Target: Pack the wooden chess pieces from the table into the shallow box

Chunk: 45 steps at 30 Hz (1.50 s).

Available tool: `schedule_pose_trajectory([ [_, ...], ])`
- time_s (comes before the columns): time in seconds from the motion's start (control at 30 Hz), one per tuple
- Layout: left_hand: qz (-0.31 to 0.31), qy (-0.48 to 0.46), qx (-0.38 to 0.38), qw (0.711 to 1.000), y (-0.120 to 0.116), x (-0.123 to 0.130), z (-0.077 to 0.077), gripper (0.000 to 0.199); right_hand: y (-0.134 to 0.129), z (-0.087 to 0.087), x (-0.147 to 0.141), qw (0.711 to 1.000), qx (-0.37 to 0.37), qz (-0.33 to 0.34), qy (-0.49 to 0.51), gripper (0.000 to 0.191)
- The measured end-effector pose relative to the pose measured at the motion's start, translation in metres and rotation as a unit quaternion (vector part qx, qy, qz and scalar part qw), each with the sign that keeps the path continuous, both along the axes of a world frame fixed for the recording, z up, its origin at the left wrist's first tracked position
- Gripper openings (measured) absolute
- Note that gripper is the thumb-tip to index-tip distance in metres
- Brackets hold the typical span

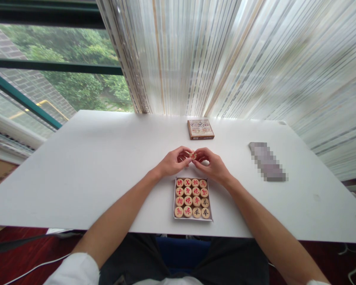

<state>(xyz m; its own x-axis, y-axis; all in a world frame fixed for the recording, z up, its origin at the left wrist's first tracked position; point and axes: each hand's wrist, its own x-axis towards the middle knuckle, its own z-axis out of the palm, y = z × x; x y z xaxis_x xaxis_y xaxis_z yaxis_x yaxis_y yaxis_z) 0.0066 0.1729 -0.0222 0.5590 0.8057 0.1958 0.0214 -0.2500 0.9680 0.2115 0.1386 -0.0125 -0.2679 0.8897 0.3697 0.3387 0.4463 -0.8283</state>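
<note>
Between my two hands is a round wooden Chinese chess piece (192, 156) with a red character facing up. The fingers of my left hand (178, 160) pinch it from the left. From the right, the fingertips of my right hand (210, 161) hold its other side. Just below my hands, a shallow white tray (174, 217) rests on the table, filled with rows of similar round pieces. Most of them bear red characters, and a few at the lower right bear black ones.
A flat printed box (201, 129) lies beyond my hands. To the right is a blurred-out, dark oblong object (267, 162). All stand on a white table (91, 170), with a curtain (190, 59) and a window (65, 67) behind its far edge.
</note>
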Motion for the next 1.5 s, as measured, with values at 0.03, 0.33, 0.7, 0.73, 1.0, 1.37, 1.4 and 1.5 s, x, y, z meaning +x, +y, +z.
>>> schedule_pose_trajectory([
  [0.03, 0.000, -0.004, -0.003, 1.000, 0.0002, 0.0002, -0.0002, 0.036, 0.0000, -0.0007, -0.0004, 1.000, 0.017, -0.002, -0.011, 0.023],
  [0.33, 0.025, 0.021, -0.023, 0.999, -0.0002, -0.0003, 0.0003, 0.038, -0.0025, -0.0012, -0.0046, 0.996, 0.071, 0.011, -0.052, 0.022],
  [0.7, 0.023, 0.004, -0.038, 0.999, -0.0019, 0.0009, 0.0039, 0.038, -0.0033, -0.0006, -0.0062, 0.997, 0.065, 0.015, -0.050, 0.018],
  [0.73, 0.024, 0.005, -0.036, 0.999, -0.0019, 0.0008, 0.0041, 0.038, -0.0031, -0.0003, -0.0061, 0.997, 0.060, 0.014, -0.049, 0.019],
  [1.0, 0.035, 0.028, -0.007, 0.999, -0.0008, 0.0008, 0.0057, 0.038, -0.0006, -0.0018, -0.0026, 0.999, 0.029, 0.003, -0.039, 0.027],
  [1.37, 0.004, 0.006, -0.020, 1.000, 0.0006, -0.0001, -0.0010, 0.040, -0.0008, 0.0004, -0.0015, 1.000, 0.006, -0.003, -0.028, 0.025],
  [1.4, 0.006, 0.006, -0.019, 1.000, 0.0008, -0.0003, -0.0012, 0.039, -0.0011, 0.0012, -0.0014, 1.000, 0.004, -0.003, -0.028, 0.025],
  [1.5, 0.010, 0.005, -0.017, 1.000, 0.0009, -0.0002, -0.0015, 0.037, -0.0015, 0.0027, -0.0005, 1.000, -0.005, -0.004, -0.022, 0.023],
])
